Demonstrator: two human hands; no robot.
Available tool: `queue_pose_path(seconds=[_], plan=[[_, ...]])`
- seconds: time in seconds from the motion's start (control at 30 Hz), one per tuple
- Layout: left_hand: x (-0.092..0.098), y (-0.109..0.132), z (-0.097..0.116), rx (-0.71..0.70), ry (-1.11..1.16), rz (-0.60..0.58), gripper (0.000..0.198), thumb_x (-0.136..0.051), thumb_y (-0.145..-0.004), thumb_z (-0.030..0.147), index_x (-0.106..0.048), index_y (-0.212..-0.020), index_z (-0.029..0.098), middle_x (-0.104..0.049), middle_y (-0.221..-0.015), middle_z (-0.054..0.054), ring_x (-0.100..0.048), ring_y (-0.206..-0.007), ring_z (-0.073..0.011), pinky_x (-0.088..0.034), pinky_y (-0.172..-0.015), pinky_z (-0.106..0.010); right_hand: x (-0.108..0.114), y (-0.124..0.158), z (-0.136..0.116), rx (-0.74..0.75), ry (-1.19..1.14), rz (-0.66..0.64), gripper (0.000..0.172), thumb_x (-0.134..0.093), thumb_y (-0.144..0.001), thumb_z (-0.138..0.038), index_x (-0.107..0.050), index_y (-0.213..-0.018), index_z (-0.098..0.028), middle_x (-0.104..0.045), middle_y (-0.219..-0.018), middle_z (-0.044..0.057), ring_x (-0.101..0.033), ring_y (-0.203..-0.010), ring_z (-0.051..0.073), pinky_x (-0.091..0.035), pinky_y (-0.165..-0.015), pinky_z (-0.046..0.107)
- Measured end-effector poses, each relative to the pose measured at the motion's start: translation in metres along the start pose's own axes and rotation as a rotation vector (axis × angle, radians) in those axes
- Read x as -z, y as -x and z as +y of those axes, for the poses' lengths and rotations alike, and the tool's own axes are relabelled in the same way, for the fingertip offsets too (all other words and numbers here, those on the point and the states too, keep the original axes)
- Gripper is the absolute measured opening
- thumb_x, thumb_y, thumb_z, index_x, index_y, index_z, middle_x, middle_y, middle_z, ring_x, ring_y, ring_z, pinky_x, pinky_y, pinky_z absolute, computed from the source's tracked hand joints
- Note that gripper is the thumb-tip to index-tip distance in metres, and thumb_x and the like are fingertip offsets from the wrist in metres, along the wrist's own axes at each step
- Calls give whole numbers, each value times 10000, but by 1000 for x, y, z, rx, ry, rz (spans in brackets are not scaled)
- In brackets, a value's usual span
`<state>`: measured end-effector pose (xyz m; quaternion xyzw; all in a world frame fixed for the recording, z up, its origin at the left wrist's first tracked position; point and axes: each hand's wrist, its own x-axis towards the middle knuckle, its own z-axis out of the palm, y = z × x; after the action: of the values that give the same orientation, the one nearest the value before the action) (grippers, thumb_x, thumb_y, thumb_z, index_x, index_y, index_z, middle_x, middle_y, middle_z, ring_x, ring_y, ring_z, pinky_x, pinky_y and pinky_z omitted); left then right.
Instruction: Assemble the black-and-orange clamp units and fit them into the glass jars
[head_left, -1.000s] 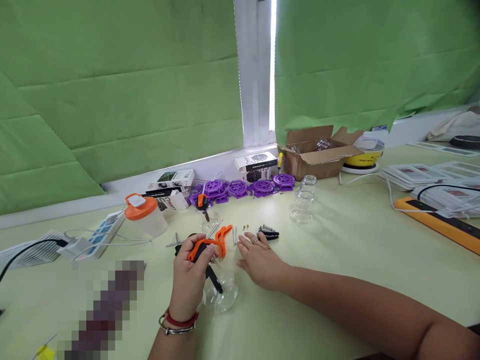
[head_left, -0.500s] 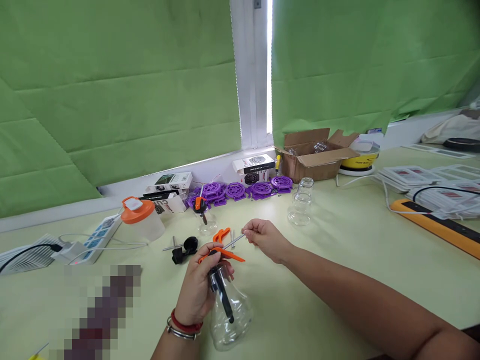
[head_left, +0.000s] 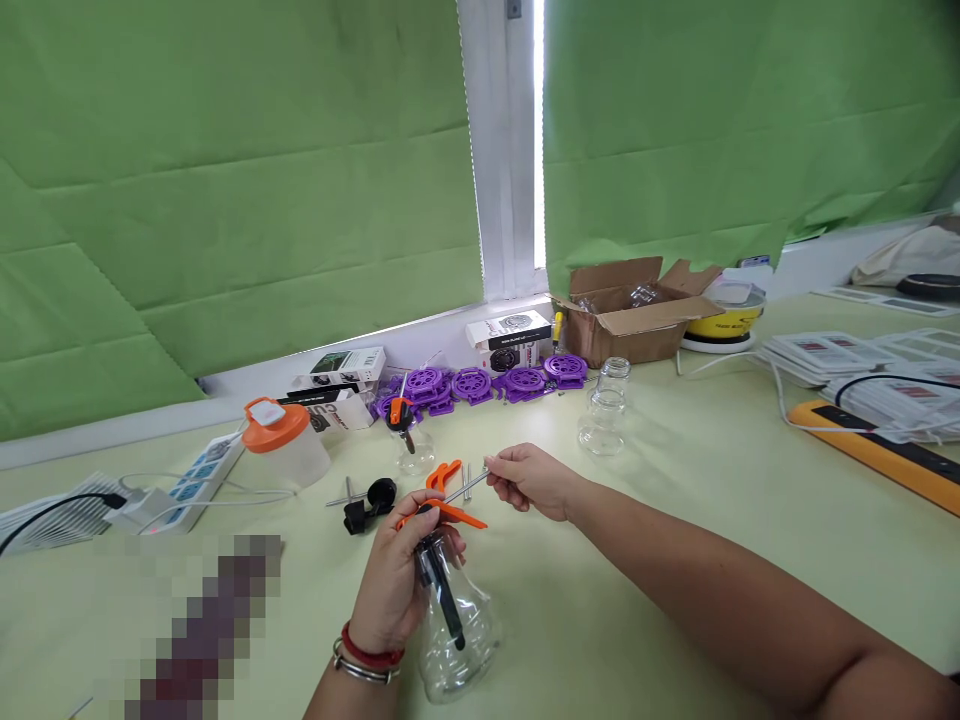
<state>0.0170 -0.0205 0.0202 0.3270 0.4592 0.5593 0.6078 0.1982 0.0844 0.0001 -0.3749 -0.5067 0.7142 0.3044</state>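
My left hand (head_left: 396,572) is wrapped round the neck of a clear glass bottle (head_left: 469,660), which leans toward me. A black tube (head_left: 448,600) reaches down inside it from a black top. An orange lever (head_left: 463,514) sticks out at the top under my fingers. My right hand (head_left: 531,482) pinches the far end of a thin metal rod (head_left: 468,486). The rod's other end meets the bottle's top, where my left fingers partly hide it. Just beyond lies a second orange lever (head_left: 445,474) beside short metal pins (head_left: 466,478). Left of them are black plastic parts (head_left: 367,508).
Behind stand an assembled glass bottle (head_left: 415,455), purple plastic parts (head_left: 472,384), small boxes (head_left: 508,328) and an open carton (head_left: 637,335). Two stacked glass pieces (head_left: 602,430) are to the right. An orange-lidded jar (head_left: 296,455) and a power strip (head_left: 202,475) are at left.
Both hands keep their holds almost in place. The rod and right hand have shifted very slightly; the whole view has moved a little.
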Motion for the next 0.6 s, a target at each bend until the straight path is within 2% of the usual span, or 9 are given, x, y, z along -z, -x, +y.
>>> queue_pose_path(seconds=[0.1, 0.17, 0.27, 0.4, 0.47, 0.53, 0.6], plan=[[1, -1, 0, -3, 5, 0, 261, -631, -761, 290, -530, -970, 169, -643, -699, -27, -622, -578, -171, -503, -545, -304, -1, 0, -2, 64, -37, -33, 302, -753, -644, -351, -595, -786, -136, -579, -571, -26, -437, -431, 50, -329, -420, 193], [0, -2, 1, -5, 12, 5, 260, -631, -760, 286, -532, -969, 168, -644, -706, -30, -619, -571, -169, -503, -542, -305, -3, 0, -3, 53, -58, -43, 299, -741, -653, -358, -598, -798, -139, -593, -598, -16, -450, -438, 53, -329, -419, 193], [0, -2, 2, 4, 29, 15, 263, -643, -749, 275, -538, -966, 167, -645, -705, -31, -618, -564, -169, -502, -534, -302, -6, -3, -3, 56, 2, 28, 282, -695, -687, -399, -578, -694, -143, -559, -540, -24, -395, -393, 45, -280, -383, 193], [4, -3, 4, 63, 123, 37, 225, -633, -756, 278, -552, -938, 172, -632, -661, -24, -611, -560, -163, -500, -533, -293, 2, -13, -2, 228, 115, 110, 153, -685, -680, -270, -616, -742, -148, -564, -578, -30, -471, -477, 66, -399, -489, 208], [6, -5, 6, 88, 178, 67, 209, -633, -751, 275, -561, -915, 169, -640, -679, -31, -609, -561, -157, -505, -545, -297, 12, -21, -4, 271, 321, 194, 87, -623, -732, -216, -628, -794, -155, -586, -617, -19, -523, -532, 82, -440, -555, 220], [8, -7, 8, 96, 201, 105, 209, -641, -738, 265, -569, -906, 163, -648, -689, -38, -611, -562, -156, -507, -552, -298, 22, -31, -6, 261, 680, 276, 91, -578, -768, -179, -640, -833, -165, -625, -678, 4, -571, -603, 104, -445, -590, 222], [9, -8, 8, 92, 195, 133, 222, -651, -726, 262, -574, -906, 159, -650, -677, -40, -613, -559, -160, -503, -544, -294, 30, -41, -7, 227, 974, 308, 71, -612, -737, -146, -659, -784, -170, -652, -715, 29, -598, -678, 139, -431, -605, 232]])
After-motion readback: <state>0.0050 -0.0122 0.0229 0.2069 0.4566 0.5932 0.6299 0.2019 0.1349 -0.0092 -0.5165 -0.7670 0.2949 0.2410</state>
